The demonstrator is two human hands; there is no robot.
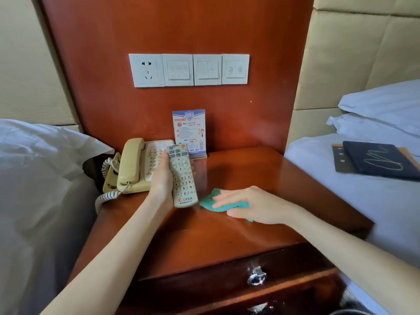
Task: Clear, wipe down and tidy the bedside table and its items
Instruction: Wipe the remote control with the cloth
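My left hand (161,181) grips a grey remote control (183,176), lifted above the wooden bedside table (227,235) beside the phone. My right hand (252,204) lies flat, fingers spread, pressing a green cloth (212,200) onto the tabletop near its middle. A beige corded telephone (136,165) sits at the table's back left, its coiled cord hanging off the left edge. A printed card in a clear stand (189,131) stands upright at the back against the wooden wall panel.
Beds with white linen flank the table on both sides. A dark folder (381,161) lies on the right bed. A socket and switch panel (188,69) is on the wall. The table has a drawer with a metal handle (256,276) in front.
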